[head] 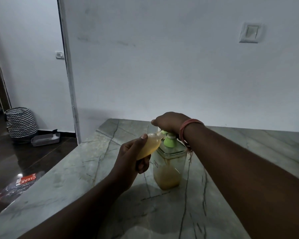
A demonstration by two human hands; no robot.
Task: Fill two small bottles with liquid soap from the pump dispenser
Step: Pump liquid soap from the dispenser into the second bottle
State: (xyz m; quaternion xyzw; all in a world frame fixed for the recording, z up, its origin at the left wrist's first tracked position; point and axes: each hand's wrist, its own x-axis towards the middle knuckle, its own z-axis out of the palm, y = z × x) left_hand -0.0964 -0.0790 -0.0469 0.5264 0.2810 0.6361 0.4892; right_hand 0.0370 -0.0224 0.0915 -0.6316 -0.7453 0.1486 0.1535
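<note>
Two bare arms reach out over the grey stone counter [62, 183]. The left hand [131, 157] has its fingers and thumb curled round a small bottle [149, 146]. The bottle is soft and see-through, with yellow soap inside. It is tipped on its side, and its mouth points up and right, to the green spout just past the hand.

The right hand [169, 122] sits on top of the pump [169, 139], knuckles up, pressing on the green head. Its fingers bend down over the head, but I cannot tell how tightly. Red thread bands [186, 128] go round that wrist.

Under the right hand stands the dispenser [169, 168], a clear square jar on the counter. Brownish yellow soap fills only its bottom part. The top part looks clear.

Far to the left of the left hand, on the dark floor, stand a zigzag basket [21, 122] and a grey tray [45, 139].
</note>
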